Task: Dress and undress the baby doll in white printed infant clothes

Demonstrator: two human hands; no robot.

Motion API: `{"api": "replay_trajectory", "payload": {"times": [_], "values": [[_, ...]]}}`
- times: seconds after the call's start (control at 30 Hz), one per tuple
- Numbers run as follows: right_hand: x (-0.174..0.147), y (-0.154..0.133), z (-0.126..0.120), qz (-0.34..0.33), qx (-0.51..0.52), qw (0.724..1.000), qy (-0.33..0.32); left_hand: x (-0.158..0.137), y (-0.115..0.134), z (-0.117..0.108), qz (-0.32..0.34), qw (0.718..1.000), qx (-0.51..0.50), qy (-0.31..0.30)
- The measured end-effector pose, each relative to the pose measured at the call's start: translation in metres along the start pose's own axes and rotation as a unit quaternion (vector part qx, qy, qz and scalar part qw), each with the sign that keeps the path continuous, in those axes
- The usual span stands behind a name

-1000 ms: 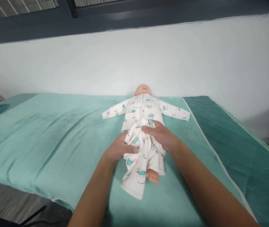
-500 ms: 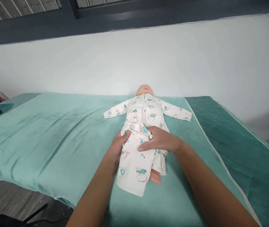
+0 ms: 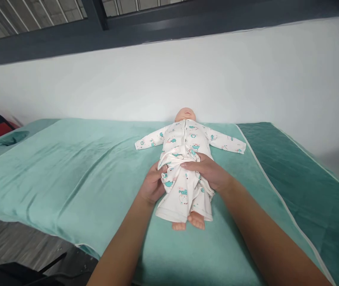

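Currently gripping the bunched upper part of printed trousers (image 3: 184, 188) with left hand (image 3: 153, 184) and right hand (image 3: 212, 171), both partly closed, thumbs over the fabric; positioned around the legs of a doll (image 3: 185, 114), face-up on the green-covered bed (image 3: 98, 171).

Doll (image 3: 185, 114) smooth plastic; trousers (image 3: 179, 191) matt cloth; sheet (image 3: 68, 171) velvety.

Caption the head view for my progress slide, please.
Left hand and right hand grip patterned pants on a doll lying on a green sheet, both feet showing.
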State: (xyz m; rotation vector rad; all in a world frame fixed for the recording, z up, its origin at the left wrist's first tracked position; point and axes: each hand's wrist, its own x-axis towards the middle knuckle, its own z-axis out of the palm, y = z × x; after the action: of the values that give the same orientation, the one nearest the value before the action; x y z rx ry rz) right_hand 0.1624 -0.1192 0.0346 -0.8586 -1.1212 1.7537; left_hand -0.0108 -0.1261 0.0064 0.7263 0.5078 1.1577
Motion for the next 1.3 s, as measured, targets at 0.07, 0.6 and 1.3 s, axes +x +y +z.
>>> {"api": "replay_trajectory", "payload": {"times": [0.07,0.6,1.3], "values": [[0.0,-0.001,0.0,0.001,0.007,1.0,-0.008,-0.001,0.001,0.001,0.0,1.0,0.006,0.012],[0.002,0.005,-0.004,-0.041,0.046,0.998,0.004,-0.001,-0.001,-0.007,-0.023,0.996,0.073,-0.036],[-0.006,-0.006,-0.011,-0.013,-0.151,0.976,-0.155,-0.006,0.001,-0.001,-0.043,0.999,0.011,0.002]]}}
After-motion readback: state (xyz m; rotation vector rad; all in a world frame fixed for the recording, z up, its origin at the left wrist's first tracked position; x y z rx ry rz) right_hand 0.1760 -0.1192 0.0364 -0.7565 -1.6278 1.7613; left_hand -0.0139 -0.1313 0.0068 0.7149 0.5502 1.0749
